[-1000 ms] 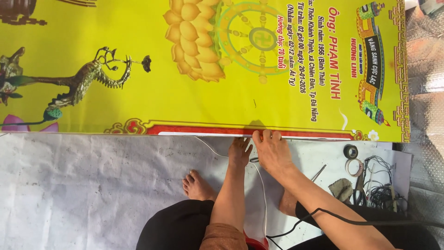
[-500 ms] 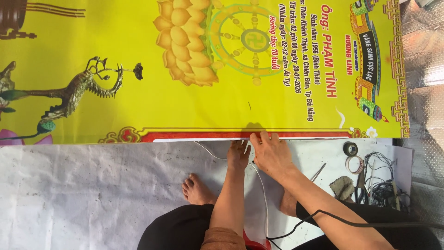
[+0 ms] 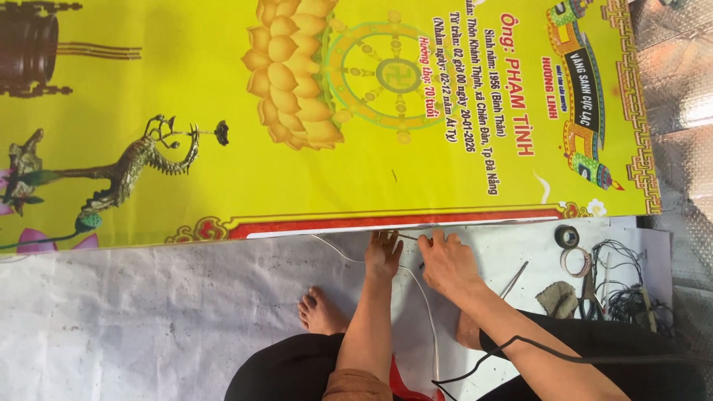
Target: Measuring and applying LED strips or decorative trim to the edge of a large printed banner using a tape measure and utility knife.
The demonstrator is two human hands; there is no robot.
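Observation:
A large yellow printed banner (image 3: 223, 111) with a red border lies flat on a white sheet (image 3: 148, 312). Both hands are at its near edge. My left hand (image 3: 382, 254) presses its fingertips down on the edge. My right hand (image 3: 444, 261) is just to the right of it, fingers pinched. A short thin wire (image 3: 406, 237) spans between the two hands along the edge. A white cord (image 3: 420, 297) curves from the banner edge under my hands back toward my lap. My bare foot (image 3: 319, 312) rests on the sheet left of my left arm.
Two tape rolls (image 3: 568, 238), a tangle of black wires (image 3: 624, 293), a crumpled rag (image 3: 557, 298) and a thin metal tool (image 3: 514, 278) lie on the sheet to the right. A black cable (image 3: 535, 347) crosses my right arm. Silvery foil sheeting (image 3: 679, 111) borders the banner's right end.
The view has shifted, so the banner sits further right and lower in frame. My right hand has drawn slightly back off the red border; both hands stay at the banner edge.

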